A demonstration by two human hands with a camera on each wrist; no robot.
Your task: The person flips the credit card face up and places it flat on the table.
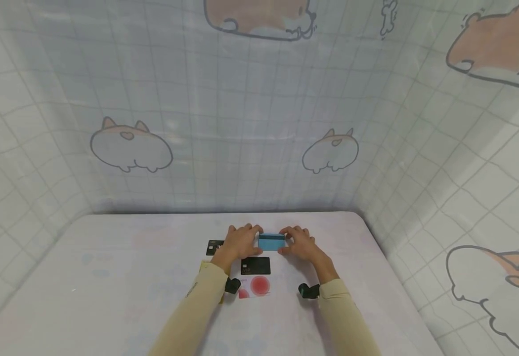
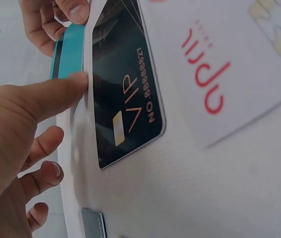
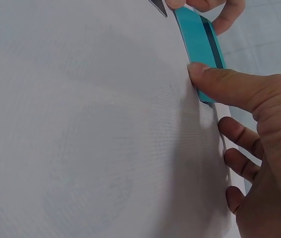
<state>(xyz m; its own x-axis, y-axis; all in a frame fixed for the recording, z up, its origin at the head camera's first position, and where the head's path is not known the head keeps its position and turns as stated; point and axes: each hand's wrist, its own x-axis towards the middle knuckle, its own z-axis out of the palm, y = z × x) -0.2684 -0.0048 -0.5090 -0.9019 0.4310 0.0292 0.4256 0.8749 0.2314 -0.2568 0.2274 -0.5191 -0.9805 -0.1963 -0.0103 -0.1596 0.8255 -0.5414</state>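
A blue card (image 1: 271,244) with a dark stripe along its far edge is between both hands near the table's back. My left hand (image 1: 240,241) pinches its left end between thumb and fingers. The right hand (image 1: 301,245) grips the opposite end; in the right wrist view its thumb lies over the card's (image 3: 196,37) corner. Whether the card touches the table or is slightly raised, I cannot tell. Just nearer than it lies a black VIP card (image 1: 256,266), close to the left thumb in the left wrist view.
A white card with red circles (image 1: 259,286) lies nearer than the VIP card. Another black card (image 1: 214,246) is partly hidden behind the left hand. Something yellow (image 1: 203,264) shows beside the left forearm. The white-covered table (image 1: 108,277) meets a patterned curtain (image 1: 241,183) behind.
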